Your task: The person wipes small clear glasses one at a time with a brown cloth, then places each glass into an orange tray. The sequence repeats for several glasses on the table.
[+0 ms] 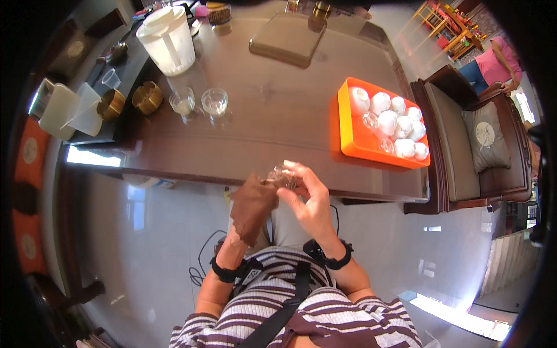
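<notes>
A small clear glass cup [283,176] is in my right hand [311,200], its rim side held between thumb and fingers over the table's near edge. A brown cloth [254,206] drapes over my left hand [235,241] and hides most of it. The cloth's upper end meets the glass. Two more small glass cups stand on the glossy brown table [278,126]: a left one [182,102] and a right one [214,102]. To the right, an orange plastic tray [348,126] holds several white cups [387,123] and clear glass cups [386,145].
A white lidded bucket [167,43], brass-coloured ashtrays [147,98] and translucent plastic containers [85,111] occupy the left side. A dark flat tray [287,39] lies at the back. A cushioned wooden chair [454,148] adjoins the table's right; a person in pink [498,65] is beyond it.
</notes>
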The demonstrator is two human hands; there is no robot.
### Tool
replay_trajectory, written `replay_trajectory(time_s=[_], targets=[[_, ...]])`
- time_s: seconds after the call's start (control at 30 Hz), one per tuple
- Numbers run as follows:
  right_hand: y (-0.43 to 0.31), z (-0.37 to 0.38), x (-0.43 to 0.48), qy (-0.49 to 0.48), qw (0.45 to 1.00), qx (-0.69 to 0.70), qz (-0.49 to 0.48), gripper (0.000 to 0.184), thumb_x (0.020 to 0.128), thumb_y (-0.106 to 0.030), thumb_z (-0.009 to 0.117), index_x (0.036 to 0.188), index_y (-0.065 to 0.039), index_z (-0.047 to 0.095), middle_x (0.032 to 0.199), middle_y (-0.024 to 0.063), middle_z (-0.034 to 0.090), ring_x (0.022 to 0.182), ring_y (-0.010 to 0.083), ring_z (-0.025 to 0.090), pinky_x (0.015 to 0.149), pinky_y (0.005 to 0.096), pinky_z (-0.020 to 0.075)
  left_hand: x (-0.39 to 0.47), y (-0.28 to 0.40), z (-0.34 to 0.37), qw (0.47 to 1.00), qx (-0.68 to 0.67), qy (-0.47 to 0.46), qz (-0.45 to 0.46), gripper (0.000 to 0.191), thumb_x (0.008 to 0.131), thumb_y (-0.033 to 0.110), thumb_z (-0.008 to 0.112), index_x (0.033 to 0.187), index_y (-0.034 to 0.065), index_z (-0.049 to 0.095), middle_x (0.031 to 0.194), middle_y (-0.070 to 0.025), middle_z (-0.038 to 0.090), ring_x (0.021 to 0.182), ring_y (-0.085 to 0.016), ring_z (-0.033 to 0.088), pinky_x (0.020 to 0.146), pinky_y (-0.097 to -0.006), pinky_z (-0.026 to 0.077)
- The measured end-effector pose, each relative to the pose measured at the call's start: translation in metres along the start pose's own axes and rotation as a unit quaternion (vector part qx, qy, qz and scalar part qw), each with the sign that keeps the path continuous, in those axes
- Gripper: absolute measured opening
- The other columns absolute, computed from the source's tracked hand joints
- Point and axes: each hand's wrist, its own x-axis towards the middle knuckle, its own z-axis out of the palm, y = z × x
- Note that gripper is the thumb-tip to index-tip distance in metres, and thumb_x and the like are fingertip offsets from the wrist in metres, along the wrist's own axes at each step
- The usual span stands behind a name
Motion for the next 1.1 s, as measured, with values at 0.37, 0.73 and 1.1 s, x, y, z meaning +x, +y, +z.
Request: replay_trajectory(time_s=[0.37,0.73,1.1], targets=[[0.001,-0.02,-0.005,-0.001,0.985,0.169,0.023,0.056,0.084,-0.005,0.07,0.134,-0.005,0.048,0.126,0.0134,0.057,0.107,0.025,0.059,0.088,0.0358,0.0509,0.025,0.024,-0.019,0.907,-0.264,-0.12,0.305,0.012,0.06,-0.006,0.068,0.066,0.001,0.061,0.083,-0.0094,0.063,0.079,-0.023,0.06,0.072,-0.0322,0.049],[0.015,-0.037,-0.005,-0.083,0.794,0.583,0.154,0.053,0.095,-0.038,0.053,0.137,-0.007,0.041,0.121,0.0174,0.057,0.099,0.026,0.062,0.077,0.0315,0.0498,0.006,0.064,-0.025,0.98,-0.046,-0.03,0.193,0.008,0.076,-0.008,0.063,0.075,-0.0011,0.058,0.076,-0.0079,0.062,0.069,-0.018,0.057,0.063,-0.0323,0.047],[0.016,-0.021,-0.016,-0.077,0.861,0.45,0.225,0.036,0.099,-0.033,0.05,0.122,-0.006,0.051,0.1,0.0134,0.064,0.077,0.0208,0.064,0.065,0.0301,0.0517,0.012,0.034,-0.002,0.984,-0.158,-0.061,0.064,0.02,0.078,0.014,0.075,0.082,0.0031,0.058,0.08,-0.003,0.061,0.073,-0.007,0.055,0.062,-0.0247,0.045]])
